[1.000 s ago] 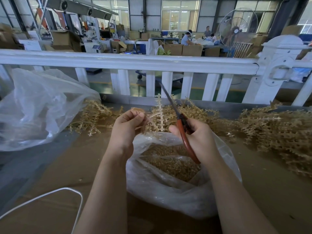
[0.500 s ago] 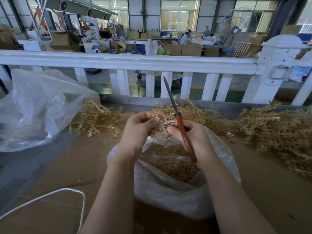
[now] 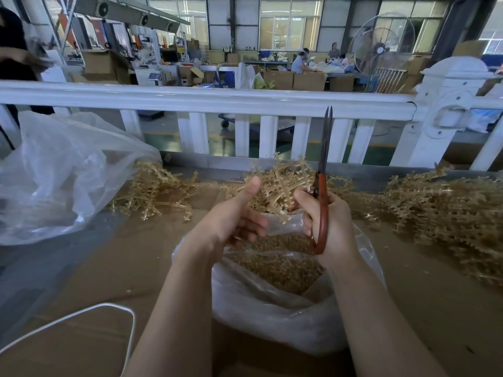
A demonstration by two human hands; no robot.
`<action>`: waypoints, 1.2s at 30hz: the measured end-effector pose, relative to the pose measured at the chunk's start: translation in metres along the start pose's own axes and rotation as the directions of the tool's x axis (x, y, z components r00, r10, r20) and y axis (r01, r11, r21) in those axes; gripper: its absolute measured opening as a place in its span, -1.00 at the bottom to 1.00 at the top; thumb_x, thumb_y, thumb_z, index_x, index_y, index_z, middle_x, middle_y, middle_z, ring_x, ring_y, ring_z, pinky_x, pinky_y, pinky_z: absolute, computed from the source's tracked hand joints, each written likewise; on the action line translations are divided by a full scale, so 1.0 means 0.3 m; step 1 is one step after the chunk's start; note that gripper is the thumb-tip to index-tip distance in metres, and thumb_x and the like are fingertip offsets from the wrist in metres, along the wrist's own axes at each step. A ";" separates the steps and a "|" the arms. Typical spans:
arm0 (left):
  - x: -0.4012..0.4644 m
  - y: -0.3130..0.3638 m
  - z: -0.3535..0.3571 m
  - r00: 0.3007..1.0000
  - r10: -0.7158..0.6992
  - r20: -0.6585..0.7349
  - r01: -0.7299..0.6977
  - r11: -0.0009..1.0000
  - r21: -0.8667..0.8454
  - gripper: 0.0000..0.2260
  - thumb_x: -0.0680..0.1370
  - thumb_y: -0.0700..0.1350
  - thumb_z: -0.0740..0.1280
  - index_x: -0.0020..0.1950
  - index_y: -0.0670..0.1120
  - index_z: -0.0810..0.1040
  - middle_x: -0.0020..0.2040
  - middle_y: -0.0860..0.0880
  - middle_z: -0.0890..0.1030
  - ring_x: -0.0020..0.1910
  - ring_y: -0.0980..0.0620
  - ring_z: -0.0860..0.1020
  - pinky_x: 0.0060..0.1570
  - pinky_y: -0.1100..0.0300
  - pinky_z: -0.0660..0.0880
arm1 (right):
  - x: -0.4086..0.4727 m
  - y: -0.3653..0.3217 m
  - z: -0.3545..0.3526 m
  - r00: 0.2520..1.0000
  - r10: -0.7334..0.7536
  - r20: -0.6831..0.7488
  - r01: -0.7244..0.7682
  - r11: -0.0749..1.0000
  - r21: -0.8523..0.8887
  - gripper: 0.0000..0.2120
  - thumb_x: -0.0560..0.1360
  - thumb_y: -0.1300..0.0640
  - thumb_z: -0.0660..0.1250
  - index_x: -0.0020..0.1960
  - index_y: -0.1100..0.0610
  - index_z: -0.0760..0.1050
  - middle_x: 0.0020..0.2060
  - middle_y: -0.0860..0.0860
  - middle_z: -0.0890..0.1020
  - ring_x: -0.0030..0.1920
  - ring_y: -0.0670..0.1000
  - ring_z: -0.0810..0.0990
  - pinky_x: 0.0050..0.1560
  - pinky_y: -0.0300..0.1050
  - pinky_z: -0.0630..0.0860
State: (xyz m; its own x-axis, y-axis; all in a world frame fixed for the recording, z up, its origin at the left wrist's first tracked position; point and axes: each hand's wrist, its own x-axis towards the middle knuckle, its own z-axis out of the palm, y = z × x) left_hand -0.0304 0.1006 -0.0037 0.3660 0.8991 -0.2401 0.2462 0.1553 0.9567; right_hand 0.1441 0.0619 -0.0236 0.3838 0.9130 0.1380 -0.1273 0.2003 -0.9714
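My right hand (image 3: 332,224) grips red-handled scissors (image 3: 323,202), whose blades point straight up and are almost closed. A tan plastic branched sprue (image 3: 285,186) stands in the air between my hands, just left of the scissors. My left hand (image 3: 231,221) has its thumb raised and its fingers curled next to the sprue's lower end; whether it holds the sprue is unclear. Below both hands sits a clear plastic bag (image 3: 272,319) with its mouth wide, holding several small tan cut pieces (image 3: 277,268).
Heaps of tan sprues lie at the right (image 3: 449,213) and back left (image 3: 152,191) of the cardboard-covered table (image 3: 136,268). A large crumpled clear bag (image 3: 62,172) fills the left. A white railing (image 3: 217,102) runs along the far edge. A white cord (image 3: 81,314) loops at front left.
The scissors swung from leaning left to upright. My left thumb lifted away from the sprue, which now stands higher between my hands.
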 end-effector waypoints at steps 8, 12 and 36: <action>-0.006 0.020 0.043 0.992 0.058 0.113 -0.031 0.975 -0.220 -0.76 0.41 0.03 0.46 -0.19 -0.15 0.66 -0.24 -0.09 0.70 -0.39 0.09 0.59 -0.41 0.31 0.47 | -0.002 0.009 0.001 0.996 -0.088 0.013 0.088 0.996 0.013 -0.91 0.54 0.20 0.42 -0.11 0.20 0.56 -0.49 -0.10 0.57 -0.51 -0.20 0.51 -0.45 -0.42 0.39; -0.002 0.021 0.037 0.996 0.090 -0.012 -0.087 0.915 -0.394 -0.87 0.50 -0.11 0.45 -0.17 -0.17 0.64 -0.25 -0.12 0.71 -0.38 0.08 0.65 -0.38 0.30 0.56 | 0.008 0.019 0.007 0.997 -0.078 -0.023 0.077 0.996 -0.048 -0.96 0.53 0.21 0.44 -0.06 0.18 0.62 -0.29 0.04 0.71 -0.49 -0.22 0.53 -0.44 -0.42 0.40; 0.019 0.015 0.011 0.902 0.229 -0.365 -0.393 0.783 -0.481 -0.90 0.56 -0.27 0.36 -0.12 -0.17 0.64 -0.29 -0.03 0.65 -0.32 0.12 0.57 -0.24 0.33 0.56 | 0.019 0.054 -0.011 0.932 -0.158 0.328 0.341 0.692 -0.636 -0.48 0.24 -0.53 0.36 -0.01 -0.19 0.44 -0.11 -0.38 0.59 -0.10 -0.30 0.57 -0.14 -0.20 0.49</action>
State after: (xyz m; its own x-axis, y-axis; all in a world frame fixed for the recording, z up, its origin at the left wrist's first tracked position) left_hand -0.0243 0.1051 -0.0012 0.0595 0.9963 0.0627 -0.3829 -0.0352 0.9231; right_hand 0.1471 0.0693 -0.0391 0.0781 0.9352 0.3453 0.6242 0.2242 -0.7484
